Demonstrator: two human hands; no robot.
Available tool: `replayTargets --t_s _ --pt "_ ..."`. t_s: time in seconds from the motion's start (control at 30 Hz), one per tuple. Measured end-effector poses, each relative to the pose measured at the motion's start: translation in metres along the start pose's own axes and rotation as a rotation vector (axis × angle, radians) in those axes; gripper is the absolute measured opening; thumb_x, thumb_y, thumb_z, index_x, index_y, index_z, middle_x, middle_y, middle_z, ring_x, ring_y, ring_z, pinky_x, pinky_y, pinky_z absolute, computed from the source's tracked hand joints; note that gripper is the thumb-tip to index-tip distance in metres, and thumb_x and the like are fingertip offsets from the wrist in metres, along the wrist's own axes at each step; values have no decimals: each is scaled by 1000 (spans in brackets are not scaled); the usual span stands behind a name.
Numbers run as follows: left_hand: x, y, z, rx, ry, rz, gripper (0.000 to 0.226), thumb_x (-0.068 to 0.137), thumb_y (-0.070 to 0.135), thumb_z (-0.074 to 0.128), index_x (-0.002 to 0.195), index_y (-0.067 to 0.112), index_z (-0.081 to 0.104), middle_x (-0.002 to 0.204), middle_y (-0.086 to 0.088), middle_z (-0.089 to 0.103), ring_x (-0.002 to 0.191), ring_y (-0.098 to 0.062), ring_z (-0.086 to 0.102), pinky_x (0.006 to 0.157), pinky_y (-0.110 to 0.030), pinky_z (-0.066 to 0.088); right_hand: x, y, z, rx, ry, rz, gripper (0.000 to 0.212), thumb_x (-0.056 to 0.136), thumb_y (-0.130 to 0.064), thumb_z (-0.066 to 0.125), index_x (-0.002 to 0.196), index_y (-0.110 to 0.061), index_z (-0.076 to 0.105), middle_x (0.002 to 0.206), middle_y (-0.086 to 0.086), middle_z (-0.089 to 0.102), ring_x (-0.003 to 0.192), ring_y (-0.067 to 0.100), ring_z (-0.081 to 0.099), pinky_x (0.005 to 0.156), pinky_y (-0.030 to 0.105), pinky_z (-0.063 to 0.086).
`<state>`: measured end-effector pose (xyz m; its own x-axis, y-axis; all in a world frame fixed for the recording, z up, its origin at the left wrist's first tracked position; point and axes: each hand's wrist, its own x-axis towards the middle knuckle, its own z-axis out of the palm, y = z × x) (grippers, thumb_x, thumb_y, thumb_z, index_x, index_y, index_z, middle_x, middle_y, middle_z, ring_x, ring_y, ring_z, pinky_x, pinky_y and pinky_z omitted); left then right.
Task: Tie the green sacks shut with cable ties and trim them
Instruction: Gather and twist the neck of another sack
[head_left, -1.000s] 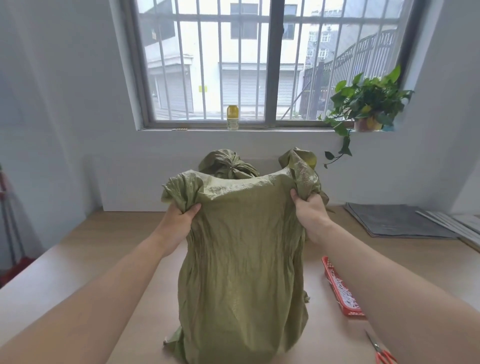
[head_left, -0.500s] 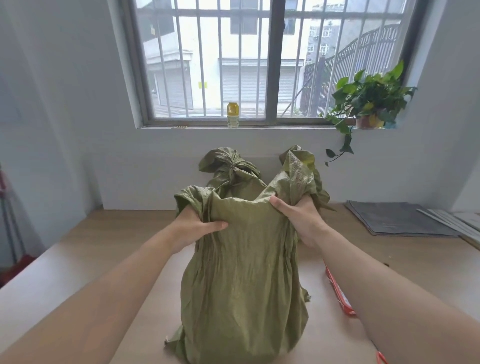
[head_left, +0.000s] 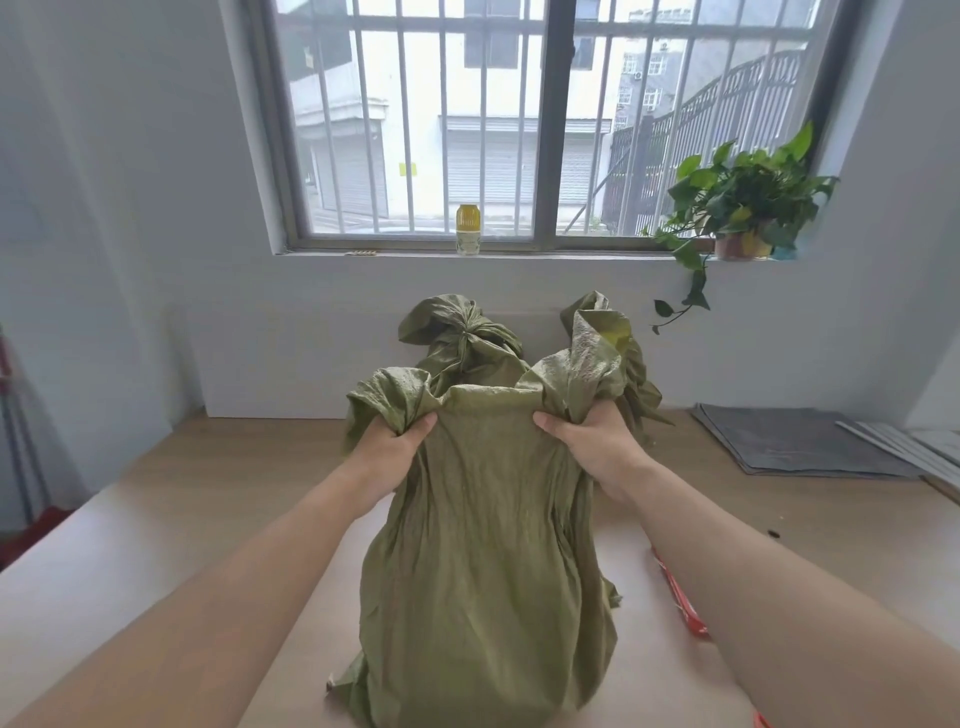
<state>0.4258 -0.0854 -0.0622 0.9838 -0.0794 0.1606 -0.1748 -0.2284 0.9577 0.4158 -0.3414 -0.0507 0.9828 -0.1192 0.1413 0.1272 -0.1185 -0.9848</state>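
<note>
A crumpled green sack (head_left: 483, 545) stands upright on the wooden table (head_left: 218, 483) in front of me. My left hand (head_left: 389, 447) grips the bunched cloth at the left of its mouth. My right hand (head_left: 592, 447) clutches the bunched cloth at the right of the mouth. A flat span of cloth stretches between the two fists. Behind it stands a second green sack (head_left: 462, 338) with its neck gathered shut. No cable tie shows. The tip of red-handled scissors (head_left: 761, 719) peeks in at the bottom right.
A red packet (head_left: 680, 603) lies on the table, partly hidden by my right forearm. Grey mats (head_left: 789, 441) are stacked at the far right. On the window sill stand a yellow bottle (head_left: 467, 228) and a potted plant (head_left: 743, 208). A white wall backs the table.
Both hands slid inward along the sack's mouth, gathering cloth, then parted a little. The mouth is lower and more bunched than a second ago.
</note>
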Motion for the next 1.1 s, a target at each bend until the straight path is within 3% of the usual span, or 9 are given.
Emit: replayTargets --t_s 0.17,0.33,0.4,0.53,0.6,0.7,0.8,0.93,1.1 --pt "7 -7 3 -39 52 -94 54 100 54 58 147 32 43 140 12 54 134 -16 47 119 -46 35 0 -2 7 9 4 7 23 97 -15 70 120 -17 66 105 -10 71 109 18 68 97 33 53" --pt "6 -2 17 -180 54 -80 15 107 33 54 122 32 58 118 17 63 118 -12 58 104 -33 41 -3 -4 17 -15 -12 37 32 103 -27 61 132 -13 59 117 -3 67 118 20 62 106 37 48" --pt "3 2 23 -260 70 -95 16 107 28 54 119 26 64 120 9 68 120 -15 62 106 -34 45 -5 -5 20 -37 -14 53 34 104 -32 57 132 -14 57 121 0 66 121 22 60 107 38 46" --pt "2 7 30 -286 61 -165 21 105 32 56 109 20 72 113 0 76 114 -20 68 111 -44 48 -9 -6 26 -81 -25 58 30 89 -43 58 109 -21 60 121 20 67 115 36 64 106 51 51" --pt "2 8 32 -236 41 -152 25 103 40 57 106 21 74 111 1 77 112 -19 69 111 -46 48 -9 -4 30 -77 -37 61 43 78 -50 57 111 -23 62 114 12 71 108 30 68 103 52 53" --pt "2 9 32 -212 -45 -85 42 97 58 60 121 26 73 121 8 76 121 -13 67 114 -43 46 -13 -8 35 -74 -72 72 41 80 -45 60 112 -22 64 111 7 73 104 24 69 99 47 55" --pt "-1 10 33 -148 -49 -35 50 92 65 63 128 31 70 125 16 73 123 -6 64 115 -38 44 -14 -8 35 -42 -73 51 13 94 -26 66 107 -24 66 104 -5 75 99 9 69 79 24 56" --pt "0 7 37 -169 19 9 26 100 41 65 124 31 69 123 14 73 119 -6 66 113 -39 48 -14 -6 37 -22 -81 19 12 97 -19 65 102 -30 68 108 -13 75 105 5 68 97 29 53" --pt "4 5 40 -232 -31 -44 33 102 36 60 133 27 63 127 5 72 120 -15 67 109 -45 50 -15 -1 42 -39 -87 -4 24 99 -23 62 123 -25 67 120 -9 72 115 12 65 109 40 49"
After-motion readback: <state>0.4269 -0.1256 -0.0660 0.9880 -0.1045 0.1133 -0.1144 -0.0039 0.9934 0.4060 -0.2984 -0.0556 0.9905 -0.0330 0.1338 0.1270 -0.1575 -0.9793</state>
